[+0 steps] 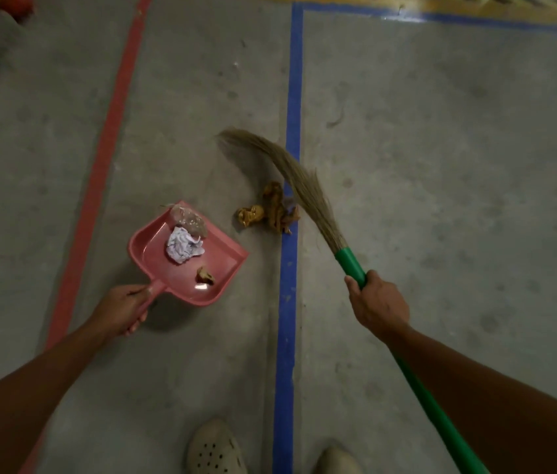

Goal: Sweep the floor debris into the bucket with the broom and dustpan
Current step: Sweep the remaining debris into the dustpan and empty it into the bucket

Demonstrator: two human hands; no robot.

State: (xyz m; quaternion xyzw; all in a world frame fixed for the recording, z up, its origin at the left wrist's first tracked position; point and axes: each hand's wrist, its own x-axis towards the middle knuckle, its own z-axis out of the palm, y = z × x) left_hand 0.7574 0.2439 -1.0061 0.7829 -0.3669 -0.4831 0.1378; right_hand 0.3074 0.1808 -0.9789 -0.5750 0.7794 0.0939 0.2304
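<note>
Floor: grey concrete.
Left hand: wrapped round dustpan handle.
Right hand: gripping broom.
Risk: a hard flick could send brown scraps past the dustpan lip.

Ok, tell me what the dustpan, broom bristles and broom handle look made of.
Dustpan: pink moulded plastic, glossy, with a light glint inside. Broom bristles: likely dry grass fibre, matt tan, fine curving strands. Broom handle: smooth green, probably plastic or a plastic sleeve.
</note>
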